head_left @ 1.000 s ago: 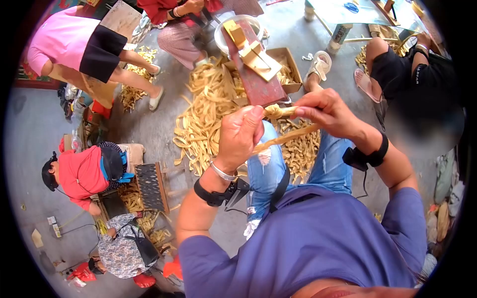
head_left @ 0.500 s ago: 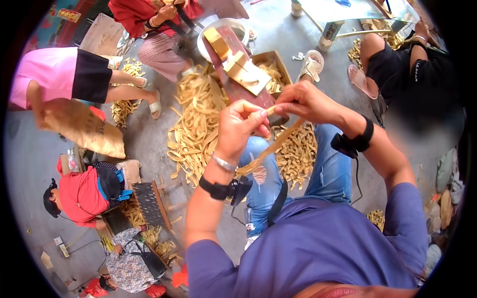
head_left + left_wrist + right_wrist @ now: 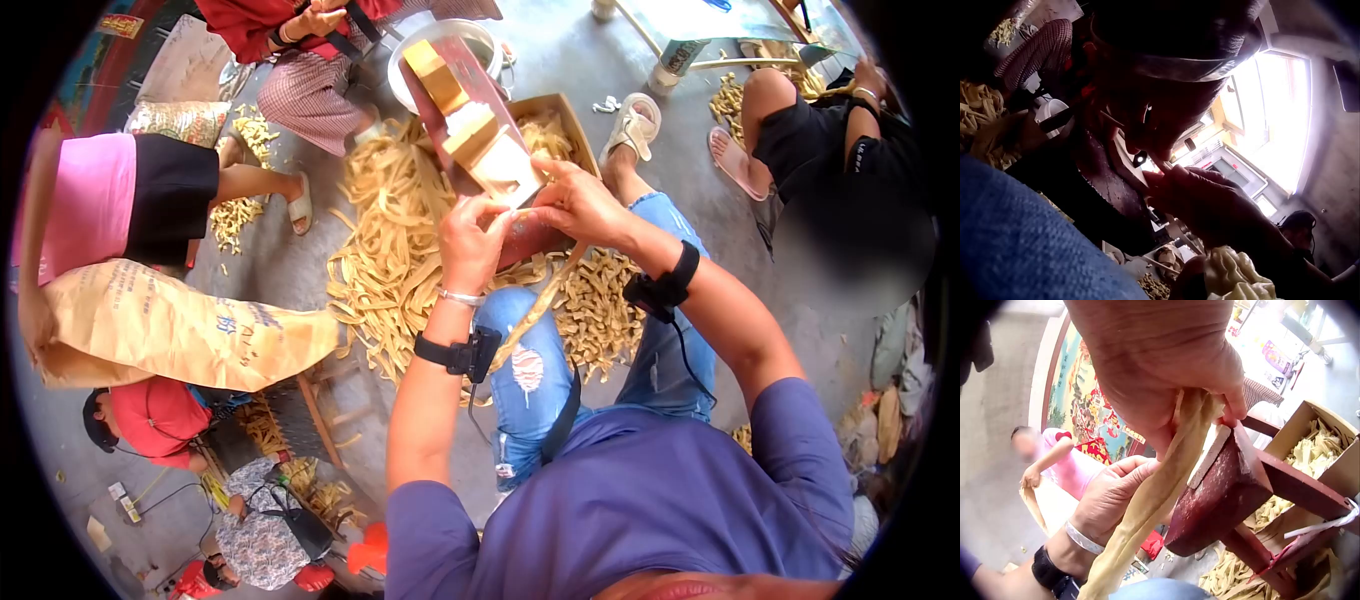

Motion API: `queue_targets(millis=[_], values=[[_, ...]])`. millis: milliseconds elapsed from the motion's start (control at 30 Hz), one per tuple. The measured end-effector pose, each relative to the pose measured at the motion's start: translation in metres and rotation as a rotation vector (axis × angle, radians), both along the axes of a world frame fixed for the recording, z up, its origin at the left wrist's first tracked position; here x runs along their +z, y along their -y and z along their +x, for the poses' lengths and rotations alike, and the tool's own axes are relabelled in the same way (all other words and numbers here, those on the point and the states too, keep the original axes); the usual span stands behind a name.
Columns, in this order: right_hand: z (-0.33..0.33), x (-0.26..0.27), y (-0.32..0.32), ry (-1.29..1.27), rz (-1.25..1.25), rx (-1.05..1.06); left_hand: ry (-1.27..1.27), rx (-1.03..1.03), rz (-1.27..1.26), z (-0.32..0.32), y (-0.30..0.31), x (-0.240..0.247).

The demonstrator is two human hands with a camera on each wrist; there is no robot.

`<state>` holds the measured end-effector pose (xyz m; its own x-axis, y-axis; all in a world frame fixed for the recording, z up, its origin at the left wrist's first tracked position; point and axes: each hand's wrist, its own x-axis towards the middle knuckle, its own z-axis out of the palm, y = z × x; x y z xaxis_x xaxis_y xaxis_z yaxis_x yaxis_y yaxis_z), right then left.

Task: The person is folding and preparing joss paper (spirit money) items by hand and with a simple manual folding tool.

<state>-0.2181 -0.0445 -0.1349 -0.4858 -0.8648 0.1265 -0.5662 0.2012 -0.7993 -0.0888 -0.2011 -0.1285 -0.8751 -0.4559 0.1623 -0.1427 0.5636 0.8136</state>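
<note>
Both hands meet close over the near end of the red wooden bench (image 3: 530, 240). The right hand (image 3: 590, 207) grips a long, soft yellow strip (image 3: 1160, 487) that resembles tofu skin. From under that hand the strip hangs down past the left forearm and over the jeans. Thumb and forefinger of the left hand (image 3: 470, 245) pinch together at the strip's upper end, close to the right fingertips. On the bench just beyond the fingers lies a pale wooden board (image 3: 510, 168), with a yellow block (image 3: 437, 75) behind it.
A heap of loose strips (image 3: 390, 230) covers the floor left of the bench. Short knotted pieces (image 3: 600, 310) lie between the knees. A cardboard box (image 3: 572, 125) and a white bucket (image 3: 480, 40) stand by the bench. At left, a person in pink holds a large paper sack (image 3: 200, 325).
Both hands have moved forward to the board at the bench end, the strip still trailing. The person in pink has brought the sack further into view.
</note>
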Motion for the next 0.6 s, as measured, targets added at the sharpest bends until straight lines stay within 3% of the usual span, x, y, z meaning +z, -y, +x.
queue_targets(millis=[200, 333, 433, 533, 600], values=[[0.039, 0.006, -0.001, -0.107, 0.041, -0.112, 0.041, 0.036, 0.207, 0.024, 0.0, 0.008], [0.055, -0.002, 0.0, -0.146, 0.052, -0.174, -0.116, -0.015, -0.003, 0.026, 0.007, -0.01], [0.051, 0.001, 0.001, -0.136, 0.059, -0.159, 0.055, 0.024, 0.158, 0.03, 0.0, 0.009], [0.05, 0.001, 0.002, -0.135, 0.018, -0.169, 0.027, 0.05, 0.089, 0.031, -0.003, 0.006], [0.053, 0.02, -0.006, -0.235, 0.04, -0.199, -0.007, 0.004, -0.141, 0.035, -0.007, 0.013]])
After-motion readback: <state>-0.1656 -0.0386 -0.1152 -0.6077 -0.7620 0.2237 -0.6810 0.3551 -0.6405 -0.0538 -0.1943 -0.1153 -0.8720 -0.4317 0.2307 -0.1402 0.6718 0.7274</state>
